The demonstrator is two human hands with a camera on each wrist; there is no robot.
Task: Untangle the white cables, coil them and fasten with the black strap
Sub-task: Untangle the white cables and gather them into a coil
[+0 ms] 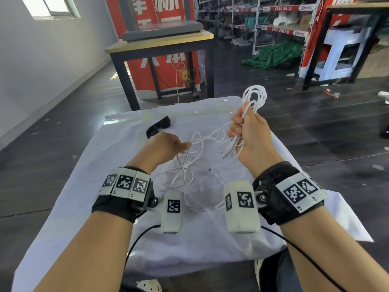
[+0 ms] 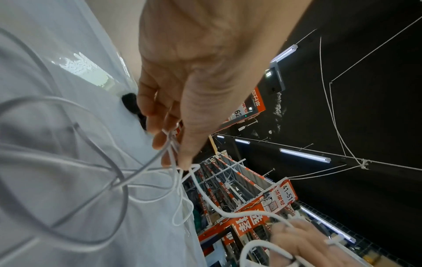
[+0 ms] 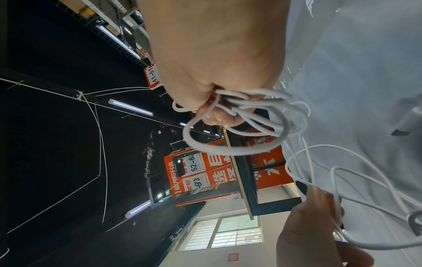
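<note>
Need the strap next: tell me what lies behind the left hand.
Behind the left hand the curled black fabric strap lies on the white cloth. Its near end is hidden by the hand, which pinches thin white cable.

Bare white cloth around the black strap; slack cable loops just right.

A warehouse is indicated by long numbered storage racks, red aisle signs and a littered dark floor.
</note>
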